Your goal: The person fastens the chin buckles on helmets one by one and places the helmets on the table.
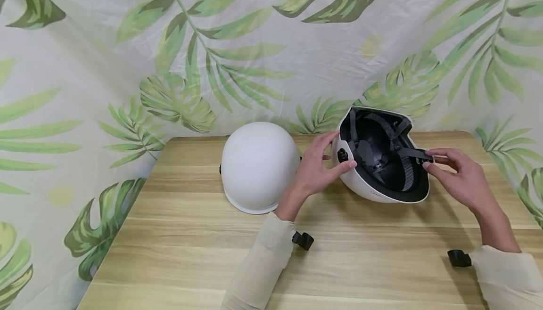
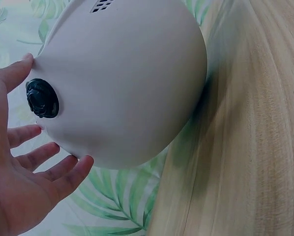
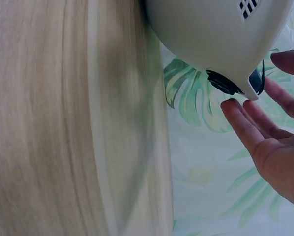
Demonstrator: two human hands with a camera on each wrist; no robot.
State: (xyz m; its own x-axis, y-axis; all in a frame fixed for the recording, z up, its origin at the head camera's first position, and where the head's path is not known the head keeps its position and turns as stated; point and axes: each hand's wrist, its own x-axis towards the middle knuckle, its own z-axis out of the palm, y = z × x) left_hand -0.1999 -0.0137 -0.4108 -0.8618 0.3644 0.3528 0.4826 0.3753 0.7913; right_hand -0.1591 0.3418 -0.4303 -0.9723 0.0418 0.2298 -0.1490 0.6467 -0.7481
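A white helmet (image 1: 360, 180) lies upturned at the back right of the table, its black padded inside and grey webbing showing. My left hand (image 1: 316, 166) holds the helmet's left rim beside a black round knob (image 2: 42, 98); in the left wrist view, the thumb and fingers touch the edge on either side of that knob. At the right rim, my right hand (image 1: 460, 178) pinches a black chin strap (image 1: 413, 154) near its buckle end between thumb and fingers. The right wrist view shows the shell partly hiding this pinch.
A second white helmet (image 1: 260, 166) sits dome up on the wooden table (image 1: 203, 253), left of the upturned one and partly behind my left wrist. Leaf-patterned cloth (image 1: 254, 55) hangs behind the table. Black wrist devices (image 1: 303, 240) project from both sleeves.
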